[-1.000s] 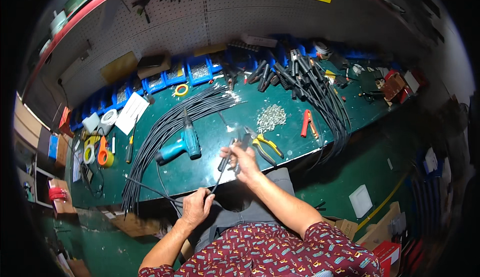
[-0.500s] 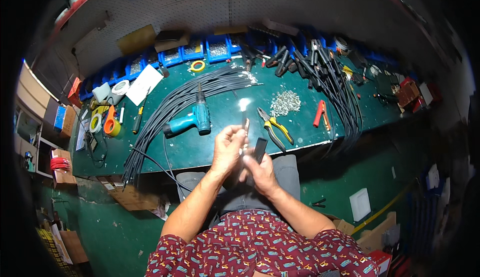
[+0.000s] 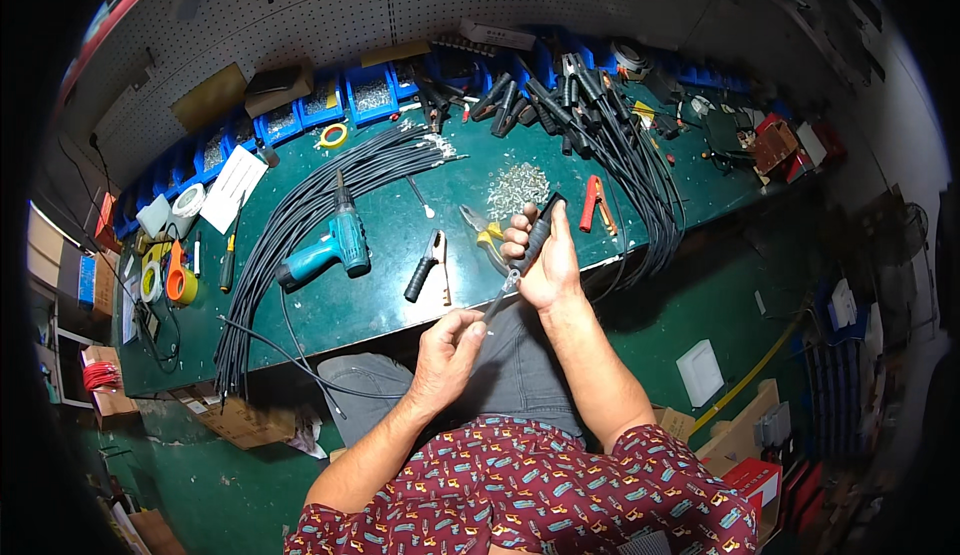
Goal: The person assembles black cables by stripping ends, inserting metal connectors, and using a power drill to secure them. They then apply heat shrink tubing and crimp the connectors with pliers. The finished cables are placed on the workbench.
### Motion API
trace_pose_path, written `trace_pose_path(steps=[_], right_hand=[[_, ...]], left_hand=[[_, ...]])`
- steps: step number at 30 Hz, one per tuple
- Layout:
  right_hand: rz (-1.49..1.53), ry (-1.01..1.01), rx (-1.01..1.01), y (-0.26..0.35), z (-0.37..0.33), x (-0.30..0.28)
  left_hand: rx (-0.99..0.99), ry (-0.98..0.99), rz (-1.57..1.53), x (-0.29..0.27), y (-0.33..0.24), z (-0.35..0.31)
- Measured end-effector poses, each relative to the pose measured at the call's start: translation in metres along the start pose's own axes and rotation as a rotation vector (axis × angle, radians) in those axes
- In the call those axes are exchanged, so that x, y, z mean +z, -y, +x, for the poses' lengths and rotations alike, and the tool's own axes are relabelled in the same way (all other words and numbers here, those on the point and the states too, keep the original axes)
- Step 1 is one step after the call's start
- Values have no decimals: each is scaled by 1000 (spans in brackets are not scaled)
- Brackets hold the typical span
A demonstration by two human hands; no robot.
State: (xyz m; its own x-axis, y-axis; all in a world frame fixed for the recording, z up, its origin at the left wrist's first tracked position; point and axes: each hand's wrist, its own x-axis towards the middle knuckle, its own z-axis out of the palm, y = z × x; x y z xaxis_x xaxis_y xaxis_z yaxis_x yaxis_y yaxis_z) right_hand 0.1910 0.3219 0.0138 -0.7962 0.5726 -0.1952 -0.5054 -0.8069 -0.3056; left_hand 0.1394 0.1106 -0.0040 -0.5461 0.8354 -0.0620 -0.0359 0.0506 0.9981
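Gripping black sleeve (image 3: 537,240) in right hand (image 3: 553,273); pinching terminal-tipped cable (image 3: 497,305) in left hand (image 3: 446,363), bodyward of that grip; apparently fitting cable to sleeve, next requiring alignment.

Glare whitens the surface (image 3: 390,300) right of the drill (image 3: 348,242); dimmer pegboard (image 3: 330,37) stands behind it, and outer edges curve, blackened.

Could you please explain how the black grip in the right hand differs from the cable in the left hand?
The grip is thick, while the cable is thin. The right hand wraps its fingers around the grip; the left hand pinches the cable between thumb and fingers. Both are dark and slant up to the right.
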Motion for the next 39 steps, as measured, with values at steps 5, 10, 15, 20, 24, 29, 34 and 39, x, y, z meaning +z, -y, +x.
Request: trace_pose_path(steps=[5, 10, 15, 20, 24, 29, 34, 39], right_hand=[[0, 73, 35, -9, 0, 3], [-216, 139, -127, -55, -26, 9], [-606, 204, -151, -75, -44, 2], [-915, 235, -172, -72, -46, 9], [-957, 54, -632, -54, -44, 19], [-1690, -39, -840, -30, -47, 20], [-1381, -188, -456, -30, -37, 2], [-1381, -131, -410, -33, -36, -2]], left_hand=[[31, -31, 3, -2, -6, 3], [19, -123, -67, 1, -5, 23], [301, -134, 26, -5, -10, 38], [209, -67, 13, -11, 5, 34], [210, -138, 195, -7, 2, 27], [230, -216, 399, 4, 4, 22], [252, -235, 531, 13, 8, 19], [190, -178, 591, 11, 20, 20]])
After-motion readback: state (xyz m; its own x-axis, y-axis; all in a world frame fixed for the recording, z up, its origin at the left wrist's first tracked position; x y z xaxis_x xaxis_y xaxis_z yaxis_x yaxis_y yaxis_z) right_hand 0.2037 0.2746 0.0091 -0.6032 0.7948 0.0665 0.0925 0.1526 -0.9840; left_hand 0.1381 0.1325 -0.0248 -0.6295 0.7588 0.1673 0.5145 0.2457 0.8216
